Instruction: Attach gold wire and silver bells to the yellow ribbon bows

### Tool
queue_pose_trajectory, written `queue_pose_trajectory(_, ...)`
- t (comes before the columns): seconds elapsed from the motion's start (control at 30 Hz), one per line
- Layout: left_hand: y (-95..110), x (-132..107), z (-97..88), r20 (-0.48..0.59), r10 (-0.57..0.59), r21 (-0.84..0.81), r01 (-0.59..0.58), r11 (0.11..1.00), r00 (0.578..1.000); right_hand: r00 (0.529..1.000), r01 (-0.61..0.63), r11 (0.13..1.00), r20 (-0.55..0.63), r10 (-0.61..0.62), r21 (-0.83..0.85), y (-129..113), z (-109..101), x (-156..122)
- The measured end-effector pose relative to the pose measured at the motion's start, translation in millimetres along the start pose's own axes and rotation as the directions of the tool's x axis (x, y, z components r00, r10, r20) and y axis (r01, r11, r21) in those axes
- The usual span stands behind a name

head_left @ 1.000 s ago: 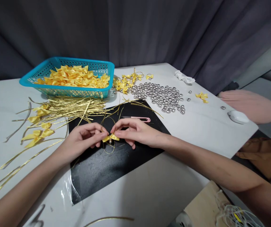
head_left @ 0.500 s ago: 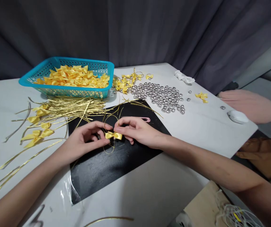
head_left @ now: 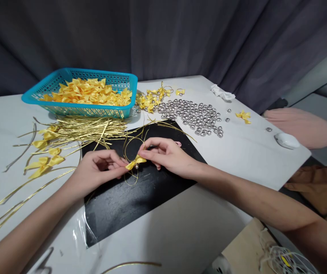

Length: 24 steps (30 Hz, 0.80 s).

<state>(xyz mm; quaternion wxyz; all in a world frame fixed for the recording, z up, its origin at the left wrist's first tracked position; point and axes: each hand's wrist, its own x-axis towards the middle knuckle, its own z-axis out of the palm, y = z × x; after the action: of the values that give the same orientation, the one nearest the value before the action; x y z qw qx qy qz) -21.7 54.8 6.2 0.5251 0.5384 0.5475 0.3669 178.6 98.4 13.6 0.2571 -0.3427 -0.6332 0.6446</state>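
Note:
Both hands meet over a black mat [head_left: 140, 194] on the white table. My left hand [head_left: 99, 169] pinches the left wing of a small yellow ribbon bow [head_left: 135, 162]. The other wing and a looped gold wire [head_left: 129, 146] are held by the fingertips of my right hand [head_left: 166, 156]. A small silver bead hangs under the bow. The bow sits tilted, right end higher.
A blue basket [head_left: 66, 110] of yellow bows stands at the back left, with a bundle of gold wires [head_left: 86, 129] in front of it. Silver beads [head_left: 194, 116] lie in a heap at the back right. Pink snips [head_left: 177, 144] are partly hidden behind my right hand.
Both hands have shifted slightly up and away over the mat. The bow has turned from lying level to tilting, right end up. My right hand now covers most of the pink snips.

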Motion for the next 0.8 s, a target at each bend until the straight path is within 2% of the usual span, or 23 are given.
queue_pose_trajectory(0.1,-1,-1,-1.3,-0.007,0.013,-0.021,-0.013,1.0,1.0,1.0,0.014,1.0,-0.009,-0.014,-0.015,-2,0,-1)
queue_pose_trajectory(0.2,-1,-1,-2.4,0.035,0.025,0.005,-0.025,1.0,0.999,1.0,0.019,1.0,-0.008,-0.02,-0.022,-3,-1,-1)
queue_pose_trajectory(0.37,-1,-1,-3.4,0.072,0.061,0.036,-0.064,0.997,0.996,0.997,-0.004,1.0,0.077,0.004,0.003,1,-2,-1)
queue_pose_trajectory(0.5,-5,1,-4.9,0.053,0.087,0.025,-0.088,0.996,0.995,0.991,0.123,0.981,0.063,-0.115,-0.149,5,-2,-1)
queue_pose_trajectory(0.6,-6,2,-5.2,0.079,0.106,-0.008,-0.106,0.994,0.991,0.973,0.222,0.925,0.011,-0.23,-0.308,6,-2,-2)
queue_pose_trajectory(0.7,-6,2,-4.5,0.104,0.134,-0.049,-0.13,0.99,0.986,0.93,0.329,0.83,0.001,-0.368,-0.449,7,-3,-4)
queue_pose_trajectory(0.8,-5,1,-4.2,0.094,0.186,-0.06,-0.181,0.982,0.978,0.879,0.428,0.741,0.047,-0.475,-0.518,7,-3,-6)
